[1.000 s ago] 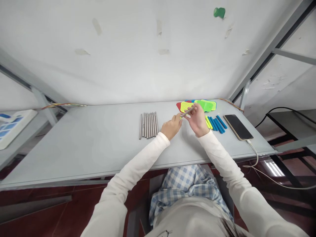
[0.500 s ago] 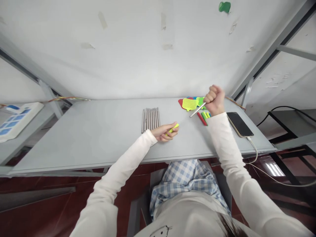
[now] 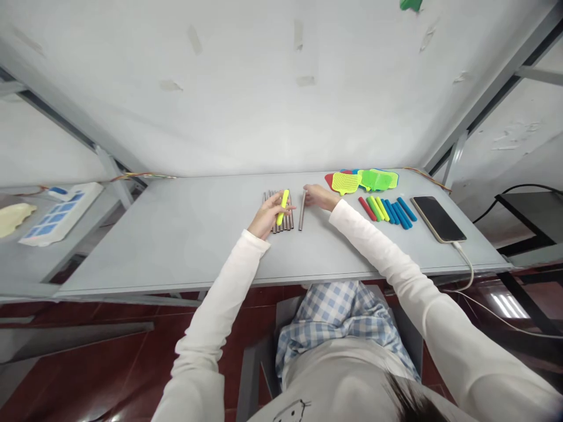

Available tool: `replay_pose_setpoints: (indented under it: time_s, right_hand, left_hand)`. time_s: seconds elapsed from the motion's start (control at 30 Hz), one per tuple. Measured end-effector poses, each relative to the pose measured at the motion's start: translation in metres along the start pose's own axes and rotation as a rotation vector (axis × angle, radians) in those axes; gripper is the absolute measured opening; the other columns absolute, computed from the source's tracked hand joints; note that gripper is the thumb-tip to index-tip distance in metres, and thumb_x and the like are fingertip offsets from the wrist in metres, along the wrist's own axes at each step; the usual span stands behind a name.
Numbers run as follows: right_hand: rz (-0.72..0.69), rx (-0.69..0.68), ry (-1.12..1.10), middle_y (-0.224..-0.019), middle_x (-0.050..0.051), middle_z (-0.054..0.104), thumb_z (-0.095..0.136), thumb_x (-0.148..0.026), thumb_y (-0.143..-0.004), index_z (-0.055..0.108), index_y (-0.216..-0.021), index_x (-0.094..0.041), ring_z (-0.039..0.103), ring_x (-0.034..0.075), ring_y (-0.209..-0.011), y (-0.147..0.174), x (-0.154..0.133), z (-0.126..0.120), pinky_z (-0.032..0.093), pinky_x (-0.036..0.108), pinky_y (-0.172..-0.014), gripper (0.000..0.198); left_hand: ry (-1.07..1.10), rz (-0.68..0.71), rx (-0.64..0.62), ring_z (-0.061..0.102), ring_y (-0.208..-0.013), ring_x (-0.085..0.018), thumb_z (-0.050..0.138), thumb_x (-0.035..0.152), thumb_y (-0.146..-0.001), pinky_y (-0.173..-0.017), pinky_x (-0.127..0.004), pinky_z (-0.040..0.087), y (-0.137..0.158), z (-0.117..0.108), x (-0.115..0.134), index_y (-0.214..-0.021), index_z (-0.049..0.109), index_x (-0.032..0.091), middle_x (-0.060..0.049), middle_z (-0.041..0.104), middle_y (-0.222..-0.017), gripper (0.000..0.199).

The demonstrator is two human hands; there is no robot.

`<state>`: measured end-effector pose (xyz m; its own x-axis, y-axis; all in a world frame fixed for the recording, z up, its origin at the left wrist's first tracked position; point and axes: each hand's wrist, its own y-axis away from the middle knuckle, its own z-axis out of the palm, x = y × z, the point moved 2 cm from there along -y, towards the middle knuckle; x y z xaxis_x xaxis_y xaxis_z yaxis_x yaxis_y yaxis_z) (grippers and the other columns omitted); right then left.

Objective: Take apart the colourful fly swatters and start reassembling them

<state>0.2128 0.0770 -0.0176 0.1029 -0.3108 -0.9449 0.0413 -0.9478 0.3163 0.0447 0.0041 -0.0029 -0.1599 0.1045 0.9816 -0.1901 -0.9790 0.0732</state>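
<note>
In my left hand (image 3: 267, 215) is a short yellow plastic tube (image 3: 282, 208), held between thumb and fingers over a row of metal rods (image 3: 288, 223). The hand hides much of that row. My right hand (image 3: 320, 197) pinches the upper end of a single metal rod (image 3: 301, 212), just right of the row and apart from it. Whether this rod's lower end touches the table I cannot tell.
Fly swatter heads (image 3: 346, 183) in several colours overlap at the back right of the grey table (image 3: 189, 234). Before them lie red, green, yellow and blue tubes (image 3: 390, 211), then a phone (image 3: 438, 218) on a cable. A white-and-blue tray (image 3: 61, 214) stands at far left.
My right hand has come down and left with the metal rod, to beside the row. My left hand has moved left over the rods with the yellow tube. The view has shifted slightly.
</note>
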Motion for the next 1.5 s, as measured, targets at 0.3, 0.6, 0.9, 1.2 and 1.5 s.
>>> replay_pose_setpoints:
  time_s: [0.3,0.6,0.9,1.2,1.5]
  right_hand:
    - [-0.575,-0.135,0.362,-0.101,0.006,0.064,0.05,-0.046,-0.086,0.059,-0.094,-0.02,0.056,0.016,-0.093,0.046,0.001,-0.012,0.046,0.031,-0.084,0.029]
    - [-0.433,0.163,0.467,-0.08,0.001,0.059,0.05,-0.037,-0.086,0.052,-0.092,-0.02,0.055,0.015,-0.071,0.035,0.038,-0.088,0.044,0.028,-0.067,0.019]
    - [-0.354,0.605,1.301,-0.115,0.024,0.056,0.04,-0.015,-0.086,0.05,-0.128,-0.006,0.051,0.033,-0.102,0.063,0.059,-0.102,0.036,0.042,-0.084,0.044]
    - [-0.307,0.732,1.266,-0.115,0.025,0.049,0.032,-0.007,-0.083,0.051,-0.125,-0.009,0.045,0.034,-0.103,0.061,0.062,-0.122,0.033,0.046,-0.083,0.046]
    - [-0.795,0.235,1.27,-0.108,0.016,0.055,0.036,-0.021,-0.092,0.059,-0.112,-0.014,0.048,0.027,-0.091,0.069,0.065,-0.073,0.037,0.039,-0.083,0.031]
  left_hand:
    - [-0.283,0.212,0.034,0.06,-0.115,-0.024,0.067,0.009,-0.07,-0.099,-0.04,0.048,-0.026,0.03,-0.026,-0.147,0.023,0.024,-0.016,0.04,-0.14,0.09]
    - [-1.158,0.346,-0.03,0.029,-0.142,-0.033,0.047,0.023,-0.087,-0.118,-0.053,0.015,-0.046,0.051,-0.031,-0.139,0.047,0.013,-0.019,0.038,-0.148,0.053]
    - [-1.526,-0.007,-0.009,-0.002,-0.148,-0.039,0.029,0.065,-0.087,-0.112,-0.07,-0.002,-0.042,0.003,-0.033,-0.146,0.033,0.044,0.008,0.014,-0.162,0.063]
    - [-1.487,-0.04,0.018,0.003,-0.148,-0.037,0.03,0.059,-0.088,-0.116,-0.062,0.006,-0.04,-0.019,-0.031,-0.147,0.032,0.042,0.009,0.014,-0.162,0.061]
    - [-1.523,-0.021,0.043,0.008,-0.148,-0.037,0.032,0.056,-0.089,-0.116,-0.059,0.01,-0.04,-0.062,-0.023,-0.145,0.034,0.043,0.009,0.018,-0.161,0.058]
